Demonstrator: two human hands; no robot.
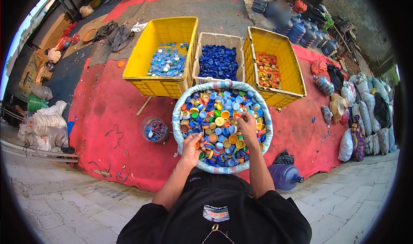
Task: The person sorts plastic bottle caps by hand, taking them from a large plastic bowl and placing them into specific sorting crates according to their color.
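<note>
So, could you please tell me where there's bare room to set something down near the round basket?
Bare red mat lies left of the round basket, around the small clear tub, and right of it, before the sacks. Behind it, three crates stand crowded; both hands fill the basket.

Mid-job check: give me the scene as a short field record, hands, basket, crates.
left hand: in the round basket, fingers closed on an orange cap
right hand: resting on the mixed caps, grip unclear
left yellow crate: light blue and white caps
middle crate: dark blue caps
right yellow crate: red and orange caps
small tub: left of the basket, on the red mat
</note>
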